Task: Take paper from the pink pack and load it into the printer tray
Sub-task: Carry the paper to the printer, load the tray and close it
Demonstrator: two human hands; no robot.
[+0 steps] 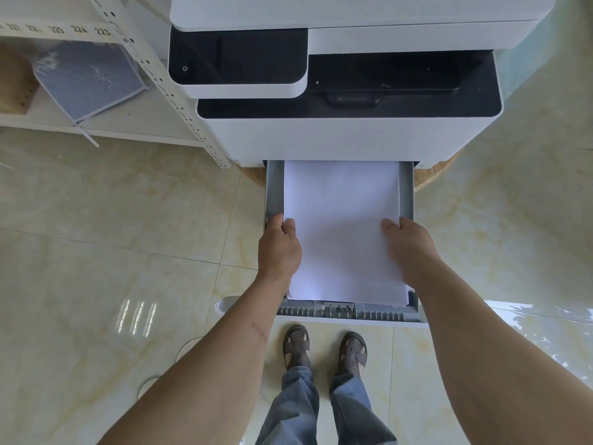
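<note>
A stack of white paper [341,226] lies inside the pulled-out grey printer tray [275,191] at the bottom of a white and black printer [346,136]. My left hand [279,248] grips the stack's left edge, thumb on top. My right hand [409,248] grips the right edge the same way. The stack's near end sits slightly above the tray's front rail [349,311]. The pink pack is not in view.
A metal shelf rack [167,88] with numbered labels stands left of the printer and holds a grey wrapped bundle [86,78]. The printer rests on a round wooden base [436,173]. Glossy tiled floor surrounds it; my feet in sandals [324,348] stand just before the tray.
</note>
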